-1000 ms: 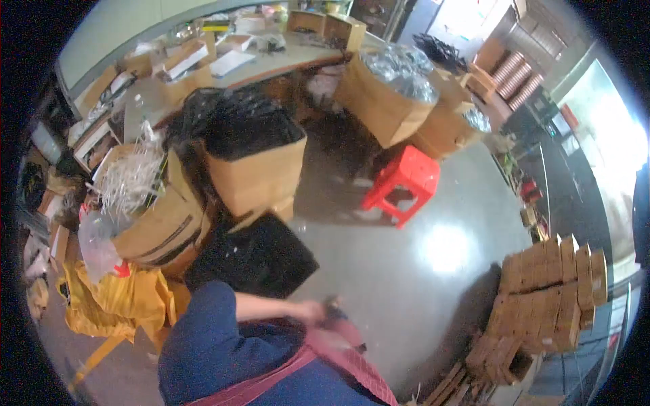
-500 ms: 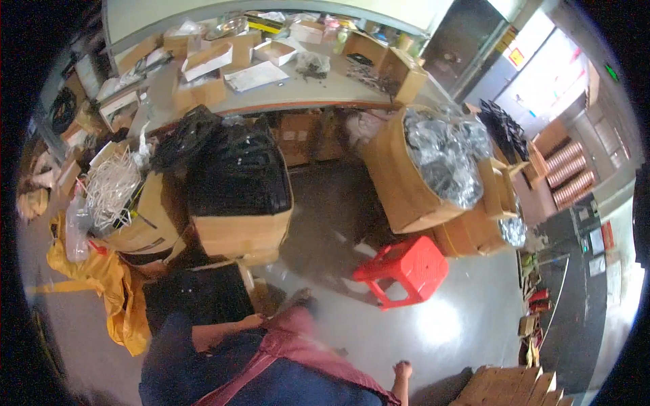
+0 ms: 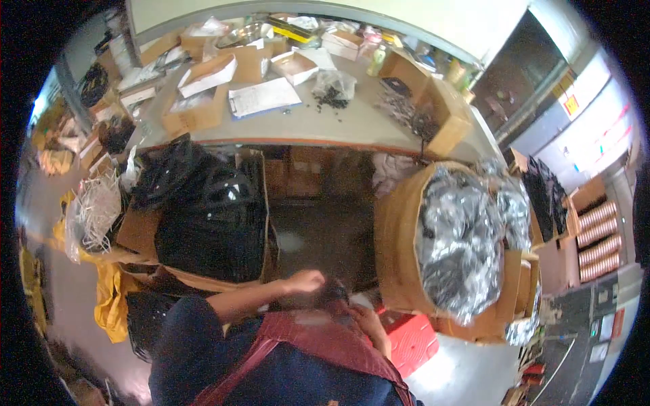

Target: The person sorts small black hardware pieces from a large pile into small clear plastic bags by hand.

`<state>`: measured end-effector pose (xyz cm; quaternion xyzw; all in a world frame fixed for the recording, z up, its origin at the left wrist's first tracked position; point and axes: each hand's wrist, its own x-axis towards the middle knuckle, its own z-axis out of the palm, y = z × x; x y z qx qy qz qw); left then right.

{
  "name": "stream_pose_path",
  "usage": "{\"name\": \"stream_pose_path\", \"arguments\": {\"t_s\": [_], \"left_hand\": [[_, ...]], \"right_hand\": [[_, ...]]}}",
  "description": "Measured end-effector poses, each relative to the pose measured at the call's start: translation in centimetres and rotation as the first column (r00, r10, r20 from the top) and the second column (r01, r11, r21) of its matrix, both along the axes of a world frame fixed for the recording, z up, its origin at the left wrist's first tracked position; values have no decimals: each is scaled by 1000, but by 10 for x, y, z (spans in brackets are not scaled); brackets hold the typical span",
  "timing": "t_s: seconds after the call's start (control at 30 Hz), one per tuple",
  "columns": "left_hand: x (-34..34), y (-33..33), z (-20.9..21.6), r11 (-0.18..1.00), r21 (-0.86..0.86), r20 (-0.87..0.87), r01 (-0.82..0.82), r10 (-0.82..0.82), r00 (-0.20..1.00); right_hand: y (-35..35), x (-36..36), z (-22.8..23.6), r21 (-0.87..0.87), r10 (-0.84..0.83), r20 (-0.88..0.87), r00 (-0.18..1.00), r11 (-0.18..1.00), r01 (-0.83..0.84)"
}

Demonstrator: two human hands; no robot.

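My left hand [image 3: 305, 281] is raised in front of my maroon apron [image 3: 308, 328], its fingers curled and slightly blurred. What they hold, if anything, cannot be made out. My right hand [image 3: 363, 317] is close by on the right, low beside the apron, with its fingers mostly hidden. Between the two hands is a small dark blur [image 3: 333, 291] whose kind I cannot tell. A red plastic stool [image 3: 413, 342] stands just right of my right forearm. Left of my hands, a carton [image 3: 196, 279] is piled with black plastic-wrapped goods [image 3: 213, 237].
Ahead stands a grey worktable [image 3: 271, 128] with open boxes, a clipboard [image 3: 264, 98] and a clear bag [image 3: 334, 86] of small black parts. A large carton [image 3: 399, 237] of clear plastic bags is at right. White strips [image 3: 98, 206] and yellow sacking [image 3: 108, 301] lie at left.
My view has moved closer to the worktable and the cartons. My hands, apart before, have come together in front of the apron. The red stool now sits lower, partly behind my right arm.
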<state>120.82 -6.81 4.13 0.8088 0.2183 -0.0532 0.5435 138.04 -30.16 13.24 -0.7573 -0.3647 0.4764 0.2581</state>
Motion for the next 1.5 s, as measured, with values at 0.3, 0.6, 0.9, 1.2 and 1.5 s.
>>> {"name": "stream_pose_path", "arguments": {"t_s": [0.3,0.6,0.9,1.2,1.5], "left_hand": [[94,208,23,975,-10,223,-223,219,950],[61,511,64,604,784,-330,-141,599,730],[155,538,53,352,541,311,-764,760,571],[178,524,67,252,-733,30,-632,940,340],[179,504,81,234,-774,20,-589,938,347]], "right_hand": [[167,164,163,476,-80,453,888,864,-165],[348,168,137,492,112,243,963,842,-222],[515,132,86,321,428,123,895,837,-444],[645,183,71,354,432,44,901,836,-419],[720,192,52,321,358,-449,818,920,-226]]}}
